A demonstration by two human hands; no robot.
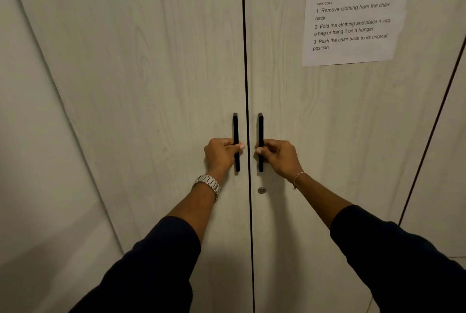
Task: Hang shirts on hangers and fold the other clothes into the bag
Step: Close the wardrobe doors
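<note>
Two pale wood-grain wardrobe doors fill the view, closed, with a thin dark gap between them. My left hand grips the black vertical handle of the left door. My right hand grips the matching black handle of the right door. Both arms wear dark sleeves, a metal watch sits on the left wrist and a thin bracelet on the right. No shirts, hangers or bag are in view.
A printed instruction sheet is stuck on the upper part of the right door. A small round keyhole sits below the right handle. A plain wall panel borders the left door, and another door panel lies at the far right.
</note>
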